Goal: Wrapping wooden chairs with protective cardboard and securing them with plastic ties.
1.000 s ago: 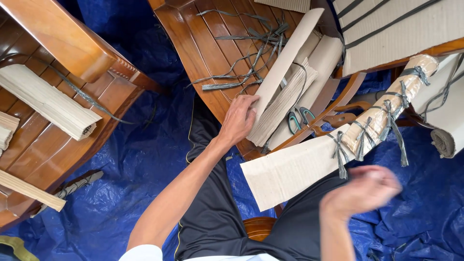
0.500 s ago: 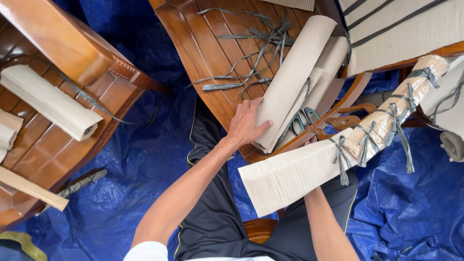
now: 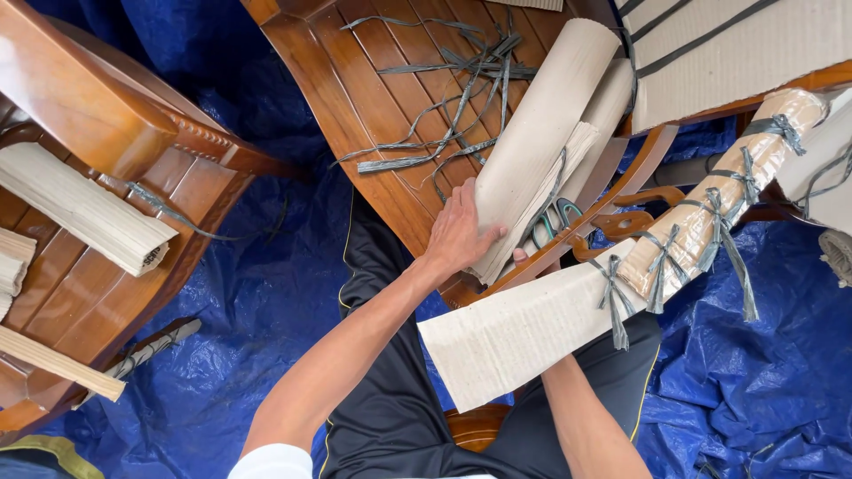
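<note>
My left hand (image 3: pixel 458 234) grips the near end of a rolled sheet of corrugated cardboard (image 3: pixel 541 133) that lies on a slatted wooden chair seat (image 3: pixel 373 98). My right hand (image 3: pixel 525 259) reaches under a flat cardboard piece (image 3: pixel 515 333); only its fingertips show, touching the same roll's lower edge. The flat piece wraps a chair arm (image 3: pixel 710 204) bound with grey straps. Green-handled scissors (image 3: pixel 555 217) lie beside the roll.
Loose grey straps (image 3: pixel 453 98) are strewn over the seat. A second wooden chair at left carries cardboard rolls (image 3: pixel 84 208). Blue tarpaulin (image 3: pixel 257 293) covers the floor. Strapped cardboard panels (image 3: pixel 728 53) sit at top right.
My right hand has come in from the lower right and gone under the flat cardboard to the roll. My left hand has closed on the roll's end, which shifted slightly.
</note>
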